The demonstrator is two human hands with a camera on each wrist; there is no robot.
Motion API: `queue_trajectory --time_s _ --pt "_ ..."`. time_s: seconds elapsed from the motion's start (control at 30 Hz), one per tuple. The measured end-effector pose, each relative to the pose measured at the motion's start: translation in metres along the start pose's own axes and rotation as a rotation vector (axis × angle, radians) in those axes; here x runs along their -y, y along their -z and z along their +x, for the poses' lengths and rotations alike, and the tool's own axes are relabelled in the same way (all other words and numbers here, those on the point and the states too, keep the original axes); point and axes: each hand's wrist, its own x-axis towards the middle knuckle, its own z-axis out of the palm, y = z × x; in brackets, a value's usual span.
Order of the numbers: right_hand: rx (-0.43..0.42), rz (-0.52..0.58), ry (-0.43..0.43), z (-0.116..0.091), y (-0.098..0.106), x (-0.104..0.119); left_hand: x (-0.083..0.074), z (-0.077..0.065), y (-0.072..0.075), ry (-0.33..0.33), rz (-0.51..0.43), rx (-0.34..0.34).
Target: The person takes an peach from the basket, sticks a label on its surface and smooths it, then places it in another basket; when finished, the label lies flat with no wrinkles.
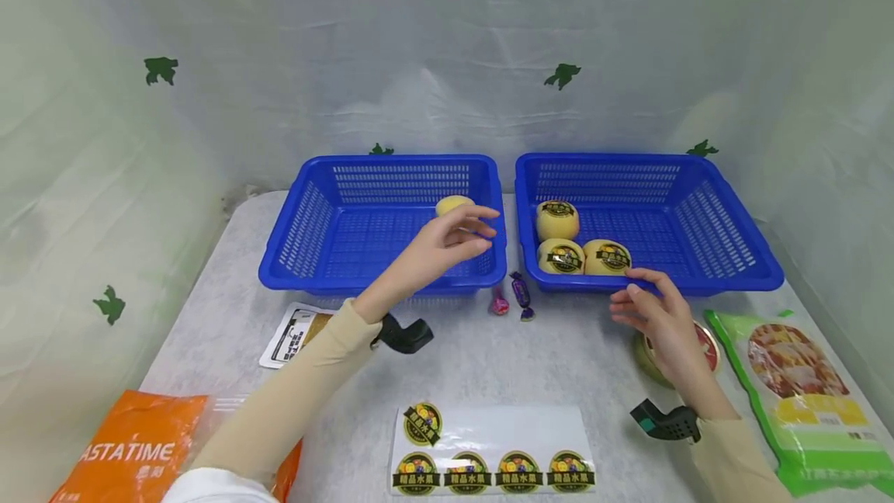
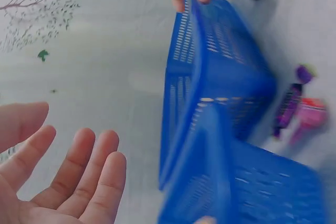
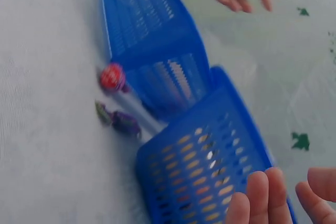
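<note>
My left hand (image 1: 447, 243) hovers above the right part of the left blue basket (image 1: 380, 286), fingers loosely bent and holding nothing. Just behind it a pale yellow round fruit (image 1: 454, 203) lies in that basket, partly covered by the hand. In the right blue basket (image 1: 670, 286) sit three similar fruits, one at the back (image 1: 557, 222) and two in front (image 1: 561, 257), each bearing a black-and-gold label. Beside that basket's front rim is my right hand (image 1: 660, 324), empty, fingers slightly bent. The left wrist view shows the left hand's fingers (image 2: 102, 182) apart with nothing between them.
A white sheet (image 1: 503, 425) with several round stickers lies at the front. Two wrapped candies (image 1: 521, 293) rest between the baskets. A round can (image 1: 649, 359) is partly under the right hand. Around are a green food bag (image 1: 810, 410), an orange bag (image 1: 133, 449) and a flat pack (image 1: 293, 336).
</note>
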Motion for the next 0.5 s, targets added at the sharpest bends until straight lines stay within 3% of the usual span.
queue_trajectory --time_s 0.17,0.4,0.5 --pt "0.058 -0.031 0.035 0.000 -0.005 0.003 0.015 -0.043 0.011 0.052 -0.105 -0.077" --pt "0.132 -0.090 0.046 -0.005 -0.081 0.082 0.037 -0.088 0.015 0.169 -0.133 -0.151" --pt "0.185 -0.105 0.052 0.008 -0.099 0.089 0.053 -0.097 0.016 0.174 -0.158 -0.188"
